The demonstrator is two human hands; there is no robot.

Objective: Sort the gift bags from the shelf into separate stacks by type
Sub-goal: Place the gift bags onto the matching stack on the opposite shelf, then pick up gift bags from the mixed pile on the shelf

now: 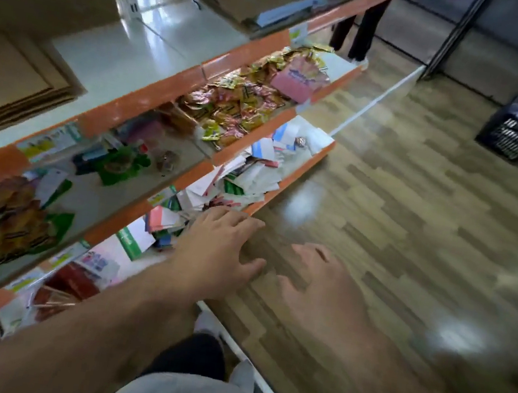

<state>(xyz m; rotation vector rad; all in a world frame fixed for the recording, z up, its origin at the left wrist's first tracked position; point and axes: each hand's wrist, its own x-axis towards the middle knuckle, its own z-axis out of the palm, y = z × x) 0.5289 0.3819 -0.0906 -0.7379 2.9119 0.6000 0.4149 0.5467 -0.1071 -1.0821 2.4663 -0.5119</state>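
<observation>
Wood-grain floor [414, 218] fills the right, and orange-edged shelf [162, 91] tiers run from 7 to 1 o'clock. Your left hand [220, 251] is an open grip with spread fingers. It holds nothing and reaches toward loose gift bags [254, 175] lying at its 12 o'clock on the lowest tier. Your right hand [321, 288], blurred, is likewise open at its 3 o'clock.

L hand [220, 251] extended fwd, fingers spread and relaxed, nothing held, R hand [321, 285] blurred beside its thumb, fingers loosely straight.
</observation>
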